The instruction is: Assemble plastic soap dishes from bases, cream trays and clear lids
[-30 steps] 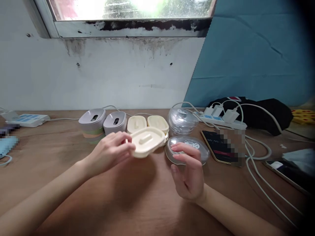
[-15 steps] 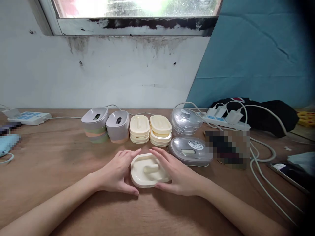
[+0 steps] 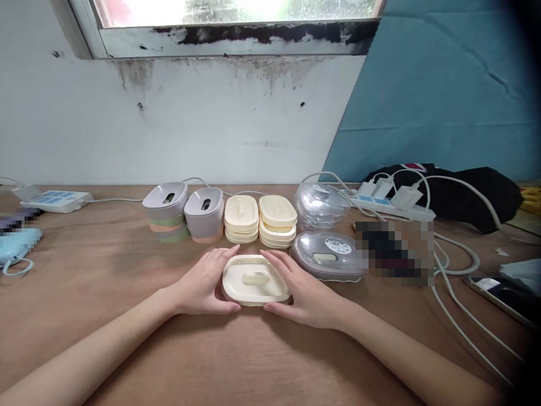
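Cream plastic lid [image 3: 256, 293] now down on table [image 3: 253, 361], btwn both hands

L hand [image 3: 200, 285] & R hand [image 3: 310, 293] grasp its ends, thumbs at near rim, fingertips at far. 1 s ago L hand alone had it aloft, R hand empty. Matching cream stacks [image 3: 241, 210] sit just beyond hands; clear-topped grey box [image 3: 329, 269] beyond R hand.

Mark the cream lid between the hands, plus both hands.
Cream lid [image 3: 256, 280]: head view, raised middle bar.
Left hand [image 3: 203, 286]: head view, back of hand.
Right hand [image 3: 311, 294]: head view, back of hand.
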Demonstrator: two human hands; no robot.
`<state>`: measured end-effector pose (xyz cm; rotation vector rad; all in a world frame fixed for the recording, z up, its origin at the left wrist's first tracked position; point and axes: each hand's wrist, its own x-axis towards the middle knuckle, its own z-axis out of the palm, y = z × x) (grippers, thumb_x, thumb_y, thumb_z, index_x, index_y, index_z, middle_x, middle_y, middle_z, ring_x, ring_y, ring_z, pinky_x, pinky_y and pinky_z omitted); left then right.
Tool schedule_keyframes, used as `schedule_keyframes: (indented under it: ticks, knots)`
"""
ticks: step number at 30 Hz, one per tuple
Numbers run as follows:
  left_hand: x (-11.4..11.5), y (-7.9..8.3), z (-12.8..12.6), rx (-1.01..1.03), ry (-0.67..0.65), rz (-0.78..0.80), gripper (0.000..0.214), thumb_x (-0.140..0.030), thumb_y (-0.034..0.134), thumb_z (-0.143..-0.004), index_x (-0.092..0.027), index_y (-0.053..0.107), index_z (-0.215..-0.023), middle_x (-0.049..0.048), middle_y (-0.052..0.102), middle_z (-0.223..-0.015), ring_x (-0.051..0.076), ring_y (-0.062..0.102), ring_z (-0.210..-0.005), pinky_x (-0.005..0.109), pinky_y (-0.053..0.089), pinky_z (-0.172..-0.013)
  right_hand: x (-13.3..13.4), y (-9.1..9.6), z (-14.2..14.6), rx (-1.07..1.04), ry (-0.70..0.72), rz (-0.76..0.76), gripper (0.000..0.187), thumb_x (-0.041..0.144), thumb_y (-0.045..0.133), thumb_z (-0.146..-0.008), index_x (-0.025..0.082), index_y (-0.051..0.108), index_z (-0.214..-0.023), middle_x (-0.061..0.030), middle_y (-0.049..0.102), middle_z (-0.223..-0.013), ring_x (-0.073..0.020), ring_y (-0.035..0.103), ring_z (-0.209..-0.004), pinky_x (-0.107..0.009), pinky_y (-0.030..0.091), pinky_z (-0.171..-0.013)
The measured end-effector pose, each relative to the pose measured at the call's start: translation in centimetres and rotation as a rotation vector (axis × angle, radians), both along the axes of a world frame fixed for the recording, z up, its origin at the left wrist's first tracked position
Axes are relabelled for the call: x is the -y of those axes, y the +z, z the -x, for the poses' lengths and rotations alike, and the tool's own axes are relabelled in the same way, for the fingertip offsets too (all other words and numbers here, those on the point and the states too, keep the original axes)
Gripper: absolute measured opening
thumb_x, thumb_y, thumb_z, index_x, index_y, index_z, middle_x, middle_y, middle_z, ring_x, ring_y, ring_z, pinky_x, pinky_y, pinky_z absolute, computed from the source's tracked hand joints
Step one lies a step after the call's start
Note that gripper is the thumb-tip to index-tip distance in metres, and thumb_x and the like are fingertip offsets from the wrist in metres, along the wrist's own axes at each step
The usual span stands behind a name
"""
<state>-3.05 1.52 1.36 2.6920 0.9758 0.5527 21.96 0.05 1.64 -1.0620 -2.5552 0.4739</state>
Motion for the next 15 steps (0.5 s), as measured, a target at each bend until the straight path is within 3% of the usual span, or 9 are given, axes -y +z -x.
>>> schedule_keyframes:
  ticks: [3,6,9,15]
  knots:
    - [-0.7,1.2,0.8,0.035,0.110,-0.269,0.082,-0.047,0.061,-0.073,-0.022,0.016,-0.136,0.0146,0.038,-0.129,0.031,0.036,-0.119,0.044,0.031,-0.098,0.0,0.1,0.0,-0.022,0.020,-0.004,0.079,0.038,0.059,-0.078,0.017,0.013,-0.139,-0.0179,0.030,-0.134,-0.0278,0.033,-0.126,-0.042,0.033,-0.101]
    - [-2.4,2.6,1.9,0.085,0.449,-0.519,0.054,-0.039,0.050,-0.083,-0.020,0.031,-0.130,0.0149,0.043,-0.125,0.031,0.039,-0.116,0.046,0.032,-0.095,0.1,0.1,0.2,-0.036,0.033,-0.008,0.079,0.037,0.060,-0.077,0.017,0.016,-0.139,-0.0180,0.032,-0.133,-0.0281,0.035,-0.124,-0.043,0.034,-0.100]
    - [-4.4,3.6,2.6,0.014,0.673,-0.569,0.047,-0.045,0.047,-0.084,-0.016,0.045,-0.121,0.0157,0.049,-0.119,0.033,0.042,-0.112,0.047,0.035,-0.090,0.2,0.0,0.4,-0.040,0.043,-0.008,0.077,0.039,0.060,-0.077,0.017,0.018,-0.138,-0.0179,0.032,-0.133,-0.0280,0.035,-0.123,-0.043,0.035,-0.099]
    - [-6.4,4.7,1.4,-0.206,0.762,-0.509,0.054,-0.060,0.046,-0.078,-0.011,0.063,-0.093,0.0174,0.056,-0.109,0.036,0.045,-0.102,0.047,0.036,-0.085,0.2,0.1,0.4,-0.006,0.051,-0.012,0.077,0.044,0.058,-0.078,0.015,0.019,-0.138,-0.0185,0.033,-0.134,-0.0279,0.033,-0.124,-0.043,0.034,-0.099]
